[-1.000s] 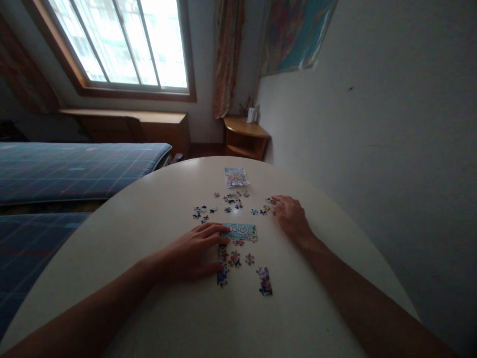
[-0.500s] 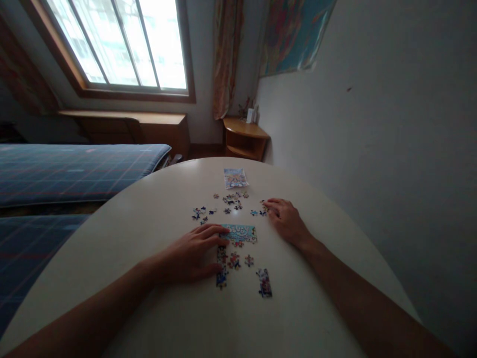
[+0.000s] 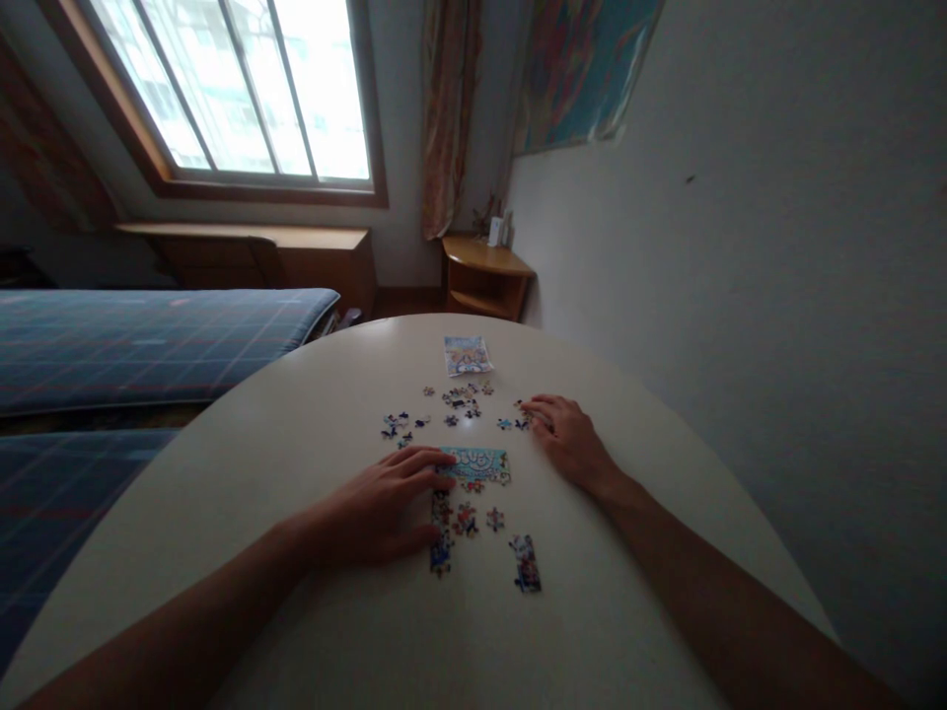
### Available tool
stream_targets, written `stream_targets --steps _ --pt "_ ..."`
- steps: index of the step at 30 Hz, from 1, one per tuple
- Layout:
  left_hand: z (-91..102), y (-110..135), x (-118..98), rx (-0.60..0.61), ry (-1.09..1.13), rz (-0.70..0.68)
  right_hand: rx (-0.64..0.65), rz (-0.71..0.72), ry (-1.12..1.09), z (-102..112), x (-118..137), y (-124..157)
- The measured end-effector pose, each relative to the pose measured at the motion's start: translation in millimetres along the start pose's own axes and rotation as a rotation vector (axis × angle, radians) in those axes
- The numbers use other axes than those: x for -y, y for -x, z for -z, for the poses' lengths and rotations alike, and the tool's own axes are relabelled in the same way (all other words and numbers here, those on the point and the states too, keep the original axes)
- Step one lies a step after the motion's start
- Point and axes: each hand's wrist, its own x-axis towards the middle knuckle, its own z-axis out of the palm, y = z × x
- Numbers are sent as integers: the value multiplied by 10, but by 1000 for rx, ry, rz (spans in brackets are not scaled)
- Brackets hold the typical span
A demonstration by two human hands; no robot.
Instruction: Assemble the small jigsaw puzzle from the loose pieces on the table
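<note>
My left hand (image 3: 396,503) lies with its fingers stretched out over the left corner of a joined jigsaw puzzle section. Its fingertips rest on the light-blue lettered strip (image 3: 480,463) and beside the darker joined column (image 3: 441,552) that runs down toward me. My right hand (image 3: 569,439) is farther right, fingers extended and low on the table, fingertips touching small puzzle pieces (image 3: 522,424). Part of those pieces is hidden under the fingers. Between the hands and below the strip lie loose reddish pieces (image 3: 466,520) and a single piece (image 3: 495,518). A short joined section (image 3: 526,564) sits apart at the lower right.
Several loose pieces (image 3: 398,426) lie left of centre, and more (image 3: 463,399) are heaped behind the strip. A picture sheet (image 3: 468,356) lies farther back on the round white table (image 3: 355,641). A plaid bed (image 3: 148,340) adjoins at left; a wall (image 3: 776,296) stands at right.
</note>
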Motion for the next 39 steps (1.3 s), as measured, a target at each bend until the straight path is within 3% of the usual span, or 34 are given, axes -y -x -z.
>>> stream_targets --steps 20,27,32,39 --pt "-37 5 42 -12 -3 0 -16 28 1 3 5 5" --pt "-50 -6 53 -15 -12 -6 -32 101 44 28 231 -3" --pt "-33 -9 52 -12 -4 -13 109 156 202 14 444 -199" --pt "-27 -5 56 -15 7 -9 161 127 275 -149 605 -651"
